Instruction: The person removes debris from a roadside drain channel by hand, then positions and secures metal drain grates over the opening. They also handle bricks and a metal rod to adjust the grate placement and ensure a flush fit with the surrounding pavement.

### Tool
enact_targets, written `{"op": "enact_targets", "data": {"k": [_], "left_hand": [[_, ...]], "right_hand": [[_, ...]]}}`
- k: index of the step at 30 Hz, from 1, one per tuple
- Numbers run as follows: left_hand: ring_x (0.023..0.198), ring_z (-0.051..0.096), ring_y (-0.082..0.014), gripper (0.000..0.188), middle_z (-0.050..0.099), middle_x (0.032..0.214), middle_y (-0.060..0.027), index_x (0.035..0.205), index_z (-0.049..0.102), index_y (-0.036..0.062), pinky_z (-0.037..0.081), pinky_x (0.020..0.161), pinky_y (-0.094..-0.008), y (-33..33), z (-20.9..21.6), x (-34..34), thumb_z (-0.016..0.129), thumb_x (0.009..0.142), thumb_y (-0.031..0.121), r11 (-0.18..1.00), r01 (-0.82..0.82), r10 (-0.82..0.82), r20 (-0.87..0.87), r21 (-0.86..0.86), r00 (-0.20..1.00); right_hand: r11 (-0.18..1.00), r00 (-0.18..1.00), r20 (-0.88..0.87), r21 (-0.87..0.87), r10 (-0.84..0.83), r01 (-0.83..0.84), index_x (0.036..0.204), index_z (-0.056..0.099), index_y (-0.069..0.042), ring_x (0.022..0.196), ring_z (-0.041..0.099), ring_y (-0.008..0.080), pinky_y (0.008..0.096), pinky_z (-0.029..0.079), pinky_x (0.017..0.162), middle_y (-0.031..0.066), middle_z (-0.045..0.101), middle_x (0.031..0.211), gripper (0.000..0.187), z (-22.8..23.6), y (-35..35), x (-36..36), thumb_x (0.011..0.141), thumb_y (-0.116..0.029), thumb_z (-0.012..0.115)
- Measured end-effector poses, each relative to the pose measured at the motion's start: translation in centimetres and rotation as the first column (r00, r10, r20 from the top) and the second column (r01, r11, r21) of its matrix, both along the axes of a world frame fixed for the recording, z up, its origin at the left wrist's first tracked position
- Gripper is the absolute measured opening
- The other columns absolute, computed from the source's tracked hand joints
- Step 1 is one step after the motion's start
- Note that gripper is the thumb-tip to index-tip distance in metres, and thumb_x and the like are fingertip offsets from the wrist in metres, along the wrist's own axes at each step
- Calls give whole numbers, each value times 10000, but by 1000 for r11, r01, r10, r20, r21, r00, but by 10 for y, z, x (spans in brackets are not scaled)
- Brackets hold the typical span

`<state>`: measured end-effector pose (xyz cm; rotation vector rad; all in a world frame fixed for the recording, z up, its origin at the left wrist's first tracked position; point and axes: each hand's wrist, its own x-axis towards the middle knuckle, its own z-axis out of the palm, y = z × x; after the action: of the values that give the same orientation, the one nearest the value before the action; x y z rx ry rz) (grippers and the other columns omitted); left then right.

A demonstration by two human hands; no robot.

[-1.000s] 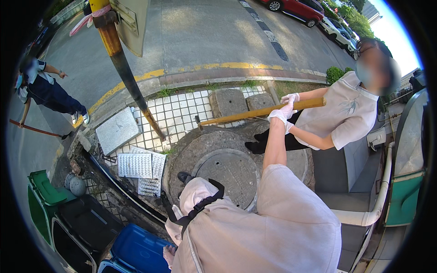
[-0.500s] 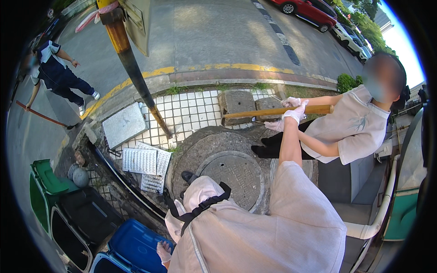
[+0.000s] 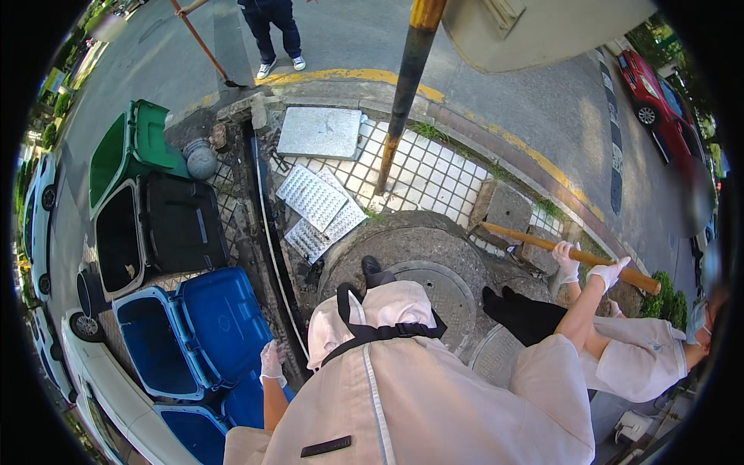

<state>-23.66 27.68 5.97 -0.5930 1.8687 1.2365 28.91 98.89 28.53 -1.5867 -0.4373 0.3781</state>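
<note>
My right hand (image 3: 608, 273), in a thin see-through glove, is closed around the thick end of a long wooden pole (image 3: 535, 242). The pole slants from beside rough stone blocks out past my hand to the right. A co-worker's gloved hand (image 3: 566, 262) is at the pole too, just left of mine. My left hand (image 3: 273, 361), gloved as well, hangs at my side with its fingers loosely apart and nothing in it. Nearest to it is the blue lid (image 3: 221, 318) of a bin; I cannot tell whether they touch.
Open-topped blue (image 3: 155, 341), black (image 3: 120, 236) and green bins (image 3: 108, 159) line the left. A striped post (image 3: 407, 97) rises from white tiles. Metal plates (image 3: 314, 198) and a grey slab (image 3: 319, 132) lie by a gutter. Beyond, a person holds a red-handled tool (image 3: 203, 43).
My view has swung left, bringing the bins further in and shifting the post and pole rightward. My right hand stays on the pole. A co-worker's hand now shows higher beside mine.
</note>
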Motion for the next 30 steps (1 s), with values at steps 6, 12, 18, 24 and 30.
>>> {"op": "enact_targets", "data": {"k": [6, 12, 18, 24, 30], "left_hand": [[731, 619, -138, 352, 667, 908, -69, 1103, 581, 68, 422, 556, -254, -30, -13, 32, 536, 905, 356, 997, -72, 72, 19, -41, 997], [578, 549, -90, 236, 637, 794, -49, 986, 580, 66, 356, 428, -224, 2, 0, 47, 552, 890, 280, 965, -231, 238, 46, -126, 970], [622, 583, -102, 262, 649, 803, -41, 1027, 574, 64, 388, 470, -234, -6, -15, 46, 529, 911, 296, 961, -262, 271, 128, -82, 954], [597, 579, -110, 277, 637, 772, -25, 1001, 582, 67, 380, 448, -237, -23, -55, 55, 563, 892, 322, 950, -307, 313, 233, -62, 921], [609, 576, -111, 279, 631, 794, -19, 1027, 578, 67, 380, 450, -223, -21, -111, 38, 532, 897, 309, 895, -445, 430, 255, 4, 866]], "right_hand": [[998, 999, 16, 42, -45, 44, 869, 586, -5, 722, 487, 236, 420, 456, 683, 106, 600, 885, 360, -84, -11, -42, 768, -313, 744], [504, 674, -544, -451, 500, -737, 1027, 582, -81, 916, 550, 204, 380, 396, 908, 37, 579, 931, 363, -217, -102, -183, 853, -395, 632], [-408, -159, -447, -543, 880, -733, 715, 586, -105, 593, 538, 100, 241, 415, 600, -15, 572, 643, 246, -172, -98, -414, 866, -297, 612], [-347, -588, 70, -749, 806, -564, 806, 627, 13, 640, 585, 205, 335, 455, 632, 104, 622, 677, 289, -140, -68, -554, 800, -276, 630], [-253, -816, 172, -898, 551, -360, 748, 626, -10, 745, 629, 364, 425, 488, 688, 195, 641, 731, 254, -183, -47, -622, 755, -261, 586]]}}
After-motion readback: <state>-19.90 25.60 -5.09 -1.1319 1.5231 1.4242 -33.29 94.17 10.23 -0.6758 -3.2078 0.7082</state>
